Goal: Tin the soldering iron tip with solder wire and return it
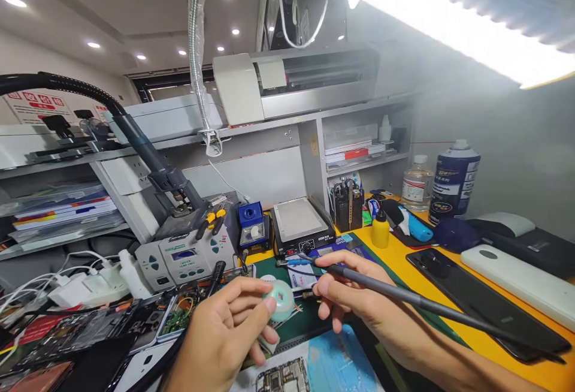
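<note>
Pinching a pale green spool (279,299) between thumb and fingers, the left hand (229,335) holds it up over the green mat (309,320), just left of the right hand (359,296). The spool sits between the two hands, nearly touching the right hand's fingertips. The left hand is palm-up, wrist low at the near edge of the mat, fingers curled round the spool's rim. The right hand is closed on a dark iron (404,296), gripped like a pen: its tip points left and away, above the spool, and its long handle runs back to the right over the yellow table (404,260). The right forearm lies right of the mat. A circuit board (283,377) lies on the near side of the mat, below the spool.
</note>
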A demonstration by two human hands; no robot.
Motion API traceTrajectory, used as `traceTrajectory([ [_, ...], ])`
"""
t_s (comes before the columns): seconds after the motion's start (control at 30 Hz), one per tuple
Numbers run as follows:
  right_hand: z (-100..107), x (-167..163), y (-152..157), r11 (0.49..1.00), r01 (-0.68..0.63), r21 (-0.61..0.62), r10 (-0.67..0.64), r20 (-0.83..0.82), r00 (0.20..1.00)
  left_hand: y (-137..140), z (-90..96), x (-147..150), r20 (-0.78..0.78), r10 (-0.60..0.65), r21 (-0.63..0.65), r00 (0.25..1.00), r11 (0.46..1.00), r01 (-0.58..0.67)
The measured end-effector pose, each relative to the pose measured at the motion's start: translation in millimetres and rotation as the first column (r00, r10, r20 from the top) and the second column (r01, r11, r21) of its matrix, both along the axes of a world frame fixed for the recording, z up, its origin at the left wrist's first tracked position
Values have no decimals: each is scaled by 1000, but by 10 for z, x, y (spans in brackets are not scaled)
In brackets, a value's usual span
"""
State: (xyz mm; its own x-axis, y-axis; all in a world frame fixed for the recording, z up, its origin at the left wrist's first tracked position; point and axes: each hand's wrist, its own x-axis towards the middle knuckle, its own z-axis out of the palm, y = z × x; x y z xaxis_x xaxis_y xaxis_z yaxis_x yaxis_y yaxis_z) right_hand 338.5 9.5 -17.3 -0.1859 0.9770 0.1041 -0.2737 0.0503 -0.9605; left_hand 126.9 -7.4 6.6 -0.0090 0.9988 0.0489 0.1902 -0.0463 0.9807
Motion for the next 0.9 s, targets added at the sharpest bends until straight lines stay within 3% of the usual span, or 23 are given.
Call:
traceTrajectory([
  [0.2, 26, 71, 30, 999, 39, 5, -39, 19, 999, 142, 131, -424, 56, 138, -29, 989, 990, -137],
  [0.4, 77, 158, 87, 997, -54, -57, 55, 16, 998, 182, 9, -662, 228, 238, -76, 944, 971, -226],
  [0.63, 231, 277, 339, 994, 100, -41, -94, 129, 987, 268, 20, -951, 403, 352, -33, 845, 928, -371],
  [0.9, 797, -467, 900, 994, 110, -10, -103, 287, 952, 147, 7, -1100, 515, 299, 13, 803, 934, -356],
])
